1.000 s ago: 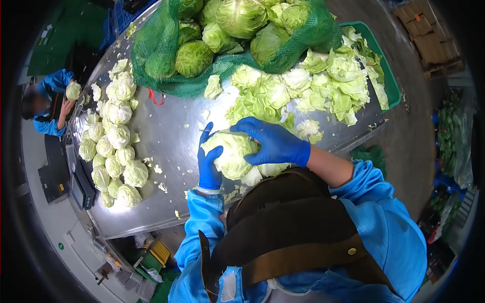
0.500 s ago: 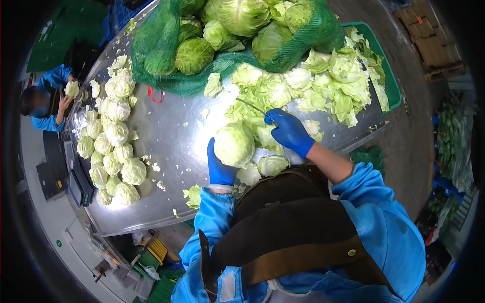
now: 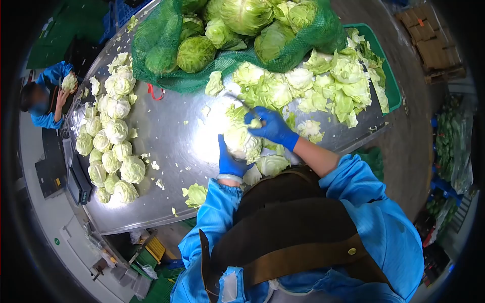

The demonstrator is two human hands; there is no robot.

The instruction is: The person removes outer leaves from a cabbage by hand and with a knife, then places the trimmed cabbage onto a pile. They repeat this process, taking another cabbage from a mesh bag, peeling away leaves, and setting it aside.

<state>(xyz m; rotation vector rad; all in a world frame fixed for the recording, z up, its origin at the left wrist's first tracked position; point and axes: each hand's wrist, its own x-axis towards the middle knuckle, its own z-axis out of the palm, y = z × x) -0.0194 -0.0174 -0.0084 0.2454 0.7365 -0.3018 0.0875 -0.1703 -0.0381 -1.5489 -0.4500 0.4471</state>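
Observation:
In a blue glove, my left hand [image 3: 231,160] is wrapped round the lower left side of a pale green cabbage [image 3: 242,142] on the metal table. My right hand [image 3: 273,126], gloved too, is closed on a knife [image 3: 237,100] at the upper right of the cabbage; the blade is blurred. A small pale piece [image 3: 255,123] shows at its fingers. Loose cut leaves [image 3: 273,93] lie just beyond, and more leaves [image 3: 273,165] lie near the apron.
A green net bag [image 3: 177,83] of cabbages stands at the table's far side. Trimmed cabbages [image 3: 116,130] are grouped left, near a black scale [image 3: 79,182]. A green bin [image 3: 396,91] holds leaves at right. Another person [image 3: 50,96] holds a cabbage at far left.
My left hand has moved right with the cabbage, which is turned, its cut side now showing. My right hand has moved left, up to it, with the knife. The other person's hands have shifted slightly.

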